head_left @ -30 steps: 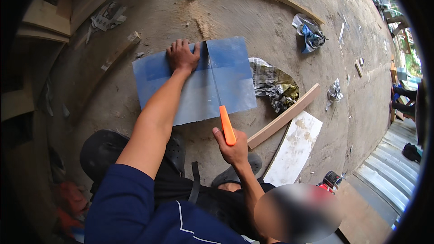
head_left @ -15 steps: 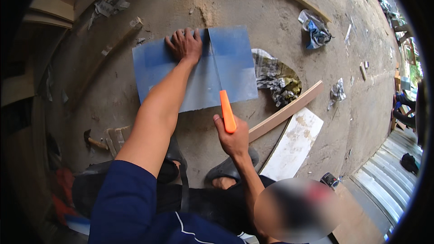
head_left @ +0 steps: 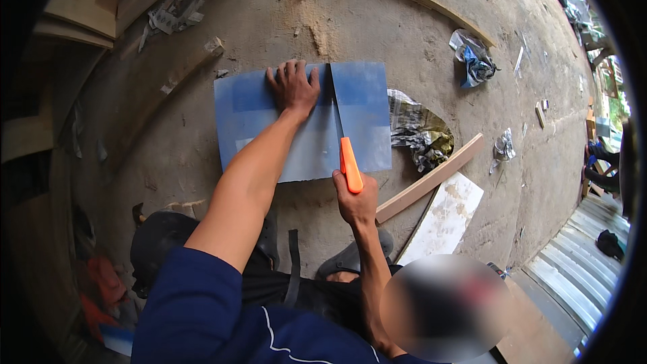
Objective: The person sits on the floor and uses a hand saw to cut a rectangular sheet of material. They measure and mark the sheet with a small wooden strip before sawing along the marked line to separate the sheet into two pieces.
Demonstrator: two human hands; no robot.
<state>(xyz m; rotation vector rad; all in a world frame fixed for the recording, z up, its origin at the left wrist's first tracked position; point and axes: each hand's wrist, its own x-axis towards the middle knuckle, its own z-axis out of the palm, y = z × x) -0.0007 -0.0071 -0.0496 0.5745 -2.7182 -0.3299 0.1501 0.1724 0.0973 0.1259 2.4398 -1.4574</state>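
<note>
We hold an orange-handled handsaw (head_left: 349, 162) in our right grip (head_left: 358, 201); our left grip (head_left: 297, 92) lies spread on the blue board (head_left: 313, 141).

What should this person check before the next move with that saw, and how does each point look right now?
1. Board held down: ok. The left hand rests on the blue board, near its far edge.
2. Fingers off the blade: ok, though the left thumb is close to it.
3. Saw gripped: ok. The right hand is closed around the orange saw handle.
4. Hands protected: not ok, I'd say. Both are bare.
5. Space under the board for the blade: cannot tell. The board hides what is beneath it.
</note>
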